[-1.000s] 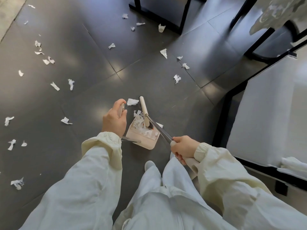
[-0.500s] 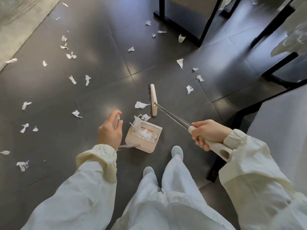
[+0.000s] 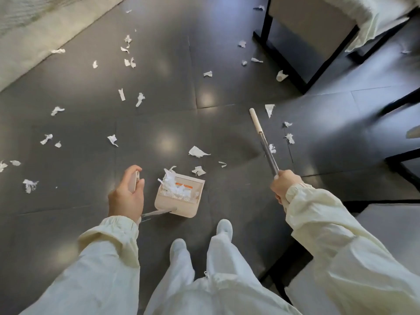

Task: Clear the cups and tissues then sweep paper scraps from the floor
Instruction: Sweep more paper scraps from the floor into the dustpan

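Observation:
A beige dustpan [image 3: 179, 209] stands on the dark tiled floor in front of my feet, with white paper scraps [image 3: 172, 186] piled inside. My left hand [image 3: 126, 196] grips the top of the dustpan's long handle, left of the pan. My right hand [image 3: 283, 184] grips the broom handle. The broom [image 3: 256, 120] reaches forward and to the right of the pan, its beige head lying beside loose scraps. Several white scraps [image 3: 197, 152] lie scattered over the floor, some just beyond the pan's mouth.
A black-framed piece of furniture [image 3: 304, 46] stands at the upper right, with a small crumpled cup-like scrap [image 3: 281, 75] at its base. A pale seat [image 3: 386, 228] sits at the right. A light carpet edge [image 3: 34, 42] runs along the upper left.
The broom has swung away from the dustpan to the right and forward, toward the scraps near the furniture. My right hand moved right with it. The dustpan and left hand stayed put.

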A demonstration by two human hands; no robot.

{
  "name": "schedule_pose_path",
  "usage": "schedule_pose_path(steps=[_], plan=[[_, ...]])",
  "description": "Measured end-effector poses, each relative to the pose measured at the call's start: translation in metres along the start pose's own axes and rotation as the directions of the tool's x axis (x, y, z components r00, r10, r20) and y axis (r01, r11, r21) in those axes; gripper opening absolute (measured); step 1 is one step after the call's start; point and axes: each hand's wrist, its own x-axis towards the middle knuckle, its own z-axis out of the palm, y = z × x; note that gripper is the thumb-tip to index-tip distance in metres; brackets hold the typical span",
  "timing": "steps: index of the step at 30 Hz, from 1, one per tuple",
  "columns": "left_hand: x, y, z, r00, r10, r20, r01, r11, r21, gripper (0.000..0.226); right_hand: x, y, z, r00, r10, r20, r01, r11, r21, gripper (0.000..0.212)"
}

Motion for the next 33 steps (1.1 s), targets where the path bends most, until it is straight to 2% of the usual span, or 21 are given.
schedule_pose_path(steps=[4, 11, 14, 17, 19, 21, 23, 28, 31, 33], plan=[[0.004, 0.005, 0.005, 0.996, -0.081, -0.038, 0.081, 0.997, 0.01, 0.027, 0.028, -0.001, -0.003, 0.999, 0.036, 0.029, -0.03, 0.984, -0.174, 0.032], [0.007, 0.026, 0.014, 0.996, -0.083, -0.038, 0.085, 0.995, 0.046, 0.023, 0.012, -0.038, 0.031, 0.977, 0.019, 0.213, 0.022, 0.982, -0.186, 0.024], [0.01, 0.029, 0.013, 0.995, -0.093, -0.041, 0.095, 0.994, 0.052, 0.024, 0.001, -0.045, 0.037, 0.945, -0.051, 0.323, 0.067, 0.997, -0.037, 0.01], [0.011, 0.03, 0.013, 0.993, -0.111, -0.04, 0.113, 0.992, 0.051, 0.023, -0.005, -0.044, 0.025, 0.903, -0.14, 0.405, 0.08, 0.983, 0.163, 0.019], [0.01, 0.03, 0.012, 0.993, -0.105, -0.045, 0.108, 0.993, 0.047, 0.022, -0.008, -0.043, 0.012, 0.888, -0.133, 0.439, 0.023, 0.969, 0.245, 0.029], [0.01, 0.028, 0.011, 0.993, -0.105, -0.05, 0.107, 0.994, 0.037, 0.022, -0.013, -0.044, -0.001, 0.862, -0.085, 0.5, -0.101, 0.937, 0.334, 0.018], [0.009, 0.025, 0.009, 0.993, -0.109, -0.051, 0.111, 0.993, 0.027, 0.023, -0.019, -0.047, -0.012, 0.842, -0.094, 0.532, -0.14, 0.913, 0.384, 0.015], [0.006, 0.014, 0.004, 0.992, -0.114, -0.059, 0.115, 0.993, 0.017, 0.023, -0.028, -0.067, -0.006, 0.87, -0.196, 0.452, 0.051, 0.948, 0.313, 0.023], [-0.001, 0.008, 0.002, 0.993, -0.09, -0.071, 0.092, 0.996, 0.018, 0.024, -0.02, -0.084, 0.007, 0.89, -0.249, 0.383, 0.196, 0.965, 0.173, 0.012], [-0.004, 0.004, 0.0, 0.994, -0.056, -0.092, 0.06, 0.997, 0.041, 0.025, -0.008, -0.093, 0.017, 0.902, -0.259, 0.344, 0.256, 0.965, 0.057, 0.015]])
